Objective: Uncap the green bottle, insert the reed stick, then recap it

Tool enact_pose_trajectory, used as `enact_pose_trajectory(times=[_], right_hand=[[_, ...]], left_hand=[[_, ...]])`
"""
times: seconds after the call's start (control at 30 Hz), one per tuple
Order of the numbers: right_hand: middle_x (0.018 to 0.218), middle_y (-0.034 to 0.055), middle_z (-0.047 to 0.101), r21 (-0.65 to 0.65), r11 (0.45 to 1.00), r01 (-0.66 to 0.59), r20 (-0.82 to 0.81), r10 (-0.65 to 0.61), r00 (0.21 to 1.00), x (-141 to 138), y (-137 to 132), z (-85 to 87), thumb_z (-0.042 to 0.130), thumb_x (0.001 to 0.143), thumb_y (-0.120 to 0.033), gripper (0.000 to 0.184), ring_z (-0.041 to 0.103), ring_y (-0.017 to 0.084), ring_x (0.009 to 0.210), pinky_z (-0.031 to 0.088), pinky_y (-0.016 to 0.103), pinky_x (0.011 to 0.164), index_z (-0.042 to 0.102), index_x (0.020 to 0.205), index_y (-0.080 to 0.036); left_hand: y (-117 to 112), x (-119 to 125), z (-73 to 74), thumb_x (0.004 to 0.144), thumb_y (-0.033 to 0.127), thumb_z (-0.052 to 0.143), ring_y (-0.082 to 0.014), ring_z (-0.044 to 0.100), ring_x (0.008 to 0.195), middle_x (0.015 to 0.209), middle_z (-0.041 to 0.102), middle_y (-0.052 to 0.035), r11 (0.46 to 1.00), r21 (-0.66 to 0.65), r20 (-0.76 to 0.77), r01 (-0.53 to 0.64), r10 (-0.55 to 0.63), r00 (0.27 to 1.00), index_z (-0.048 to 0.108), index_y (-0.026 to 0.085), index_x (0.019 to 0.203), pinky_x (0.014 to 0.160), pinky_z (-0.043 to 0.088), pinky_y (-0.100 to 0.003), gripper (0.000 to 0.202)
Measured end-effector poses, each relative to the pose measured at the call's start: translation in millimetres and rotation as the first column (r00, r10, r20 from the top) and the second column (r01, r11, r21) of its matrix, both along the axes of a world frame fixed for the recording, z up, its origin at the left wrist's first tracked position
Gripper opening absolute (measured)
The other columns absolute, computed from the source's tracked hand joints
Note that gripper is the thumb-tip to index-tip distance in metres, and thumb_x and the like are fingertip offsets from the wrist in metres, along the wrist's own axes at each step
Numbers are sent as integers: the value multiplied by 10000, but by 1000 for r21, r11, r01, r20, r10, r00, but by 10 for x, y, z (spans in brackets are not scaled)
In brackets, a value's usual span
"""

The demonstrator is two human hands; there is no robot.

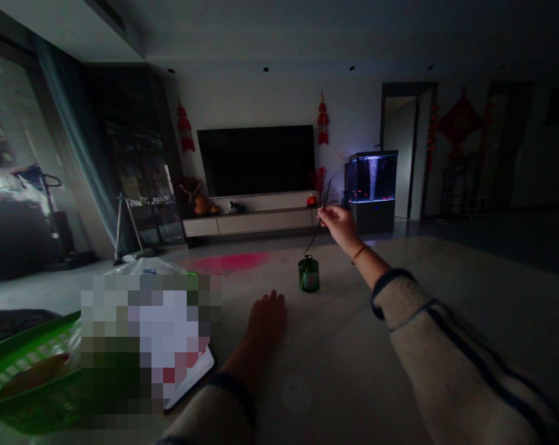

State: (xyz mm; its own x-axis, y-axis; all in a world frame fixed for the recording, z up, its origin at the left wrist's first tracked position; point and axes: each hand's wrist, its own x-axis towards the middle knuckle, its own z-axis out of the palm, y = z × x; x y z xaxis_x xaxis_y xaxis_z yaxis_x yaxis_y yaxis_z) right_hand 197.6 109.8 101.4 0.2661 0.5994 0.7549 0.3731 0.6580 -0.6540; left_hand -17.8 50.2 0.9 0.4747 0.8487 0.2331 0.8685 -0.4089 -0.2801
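A small dark green bottle (308,274) stands on the pale table (400,346) in a dim room. My right hand (339,224) is raised above and right of it, fingers pinched on a thin dark stick (317,227) whose lower end reaches down into the bottle's neck. My left hand (266,319) lies palm down on the table, left of and nearer than the bottle, fingers together and flat, holding nothing.
A green plastic basket (24,377) sits at the table's left edge beside a blurred pile and a white booklet (193,380). Beyond the table are a wall television (256,159), a low cabinet (251,220) and a lit aquarium (371,178).
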Motion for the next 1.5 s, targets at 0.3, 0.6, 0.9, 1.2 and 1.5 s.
enact_pose_trajectory(times=[0.3, 0.6, 0.9, 1.2, 1.5], right_hand=[[614, 36, 622, -389, 921, -25, 127, 80, 989, 165, -310, 154, 565, 727, -208, 118, 517, 65, 433, 469, 204, 470, 585, 756, -95], [755, 93, 677, -337, 845, 415, 827, 55, 559, -7, -390, 61, 539, 722, -250, 183, 619, 172, 679, 449, 250, 628, 664, 787, -132], [889, 101, 663, -230, 900, 370, 903, 56, 425, -289, -207, -265, 454, 734, -172, 243, 577, 190, 888, 386, 234, 779, 691, 788, -158], [936, 40, 659, -245, 912, 329, 819, 13, 573, -247, -55, -355, 420, 734, -135, 291, 577, 125, 886, 395, 172, 749, 677, 868, -159], [769, 45, 681, -331, 913, 238, 566, -10, 825, -235, 113, -501, 568, 660, -200, 156, 607, 123, 715, 419, 180, 620, 676, 757, -141]], left_hand=[[16, 1, -2, 826, 158, 318, -223, 570, 860, 969, 553, -136, 1000, -9, 3, -5, 5, 1000, 547, 119, 935, 697, 458, -341, 257], [7, 2, 5, 819, 146, 307, -209, 566, 858, 970, 556, -129, 1000, -7, -4, -4, 4, 1000, 550, 125, 938, 695, 458, -325, 272], [16, -1, 3, 830, 172, 305, -206, 569, 838, 960, 555, -126, 1000, -2, -17, -14, 14, 1000, 550, 126, 940, 672, 455, -317, 272], [24, -2, -15, 822, 146, 311, -217, 568, 833, 962, 553, -130, 1000, 7, -23, 2, -2, 1000, 548, 114, 934, 677, 459, -332, 264], [30, 0, -17, 827, 150, 307, -217, 569, 850, 950, 554, -131, 1000, 5, -25, -11, 11, 1000, 547, 116, 937, 686, 462, -330, 267]])
